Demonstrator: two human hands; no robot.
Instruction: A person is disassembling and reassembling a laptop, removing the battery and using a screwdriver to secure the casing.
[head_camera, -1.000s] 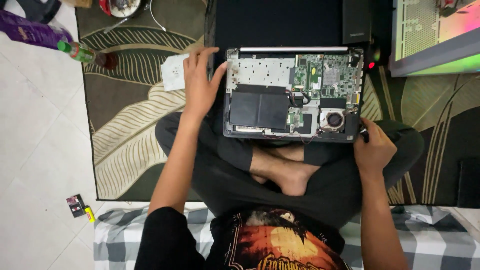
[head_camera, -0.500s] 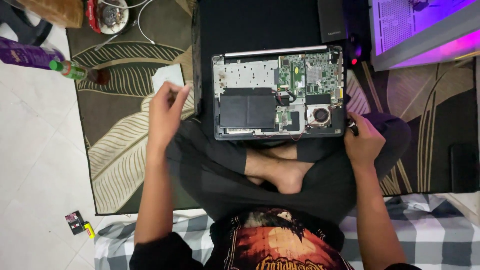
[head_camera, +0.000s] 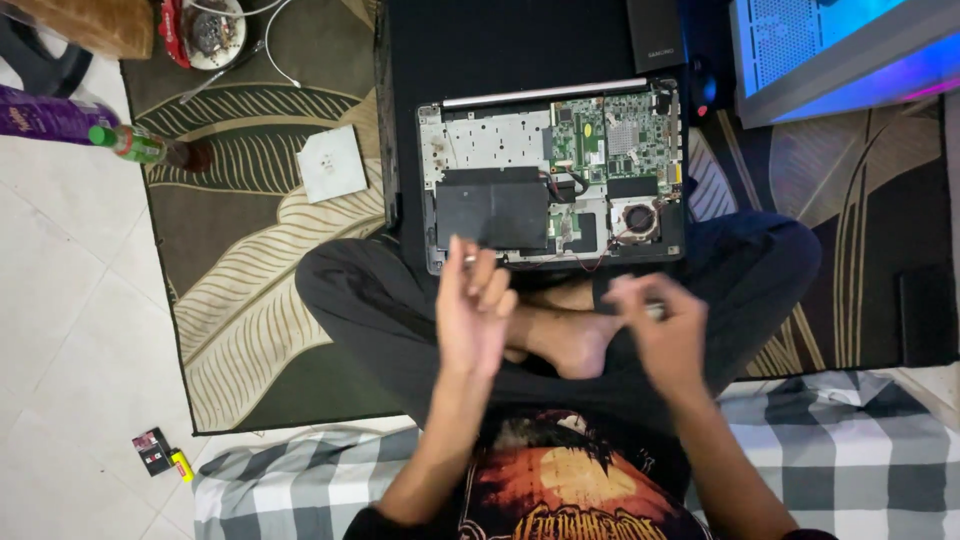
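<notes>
The person sits cross-legged on a patterned rug (head_camera: 250, 330), and an opened laptop (head_camera: 552, 175) with its bottom cover off lies flat just beyond the knees, showing the green circuit board (head_camera: 612, 135), the black battery (head_camera: 492, 212) and the round cooling fan (head_camera: 638, 218).

The left hand (head_camera: 472, 315) is raised in front of the laptop's near edge, palm turned inward, with the fingertips (head_camera: 468, 262) pinched on a tiny silvery part, probably a screw (head_camera: 468, 259). That part sits at the very tip of the grip, overlapping the near left corner of the laptop in the view, though the hand is lifted clear of it.

The right hand (head_camera: 660, 330) hovers above the crossed legs, near a bare foot (head_camera: 570, 345), apart from the laptop. It is blurred; the fingers curl around a small pale object (head_camera: 652, 311) that cannot be made out, so whether it truly grips it I cannot tell.

To the left of the laptop a small white square piece (head_camera: 331, 163) lies on the rug, well apart from both hands. A green-capped bottle (head_camera: 140, 145) lies at the rug's far left edge.
</notes>
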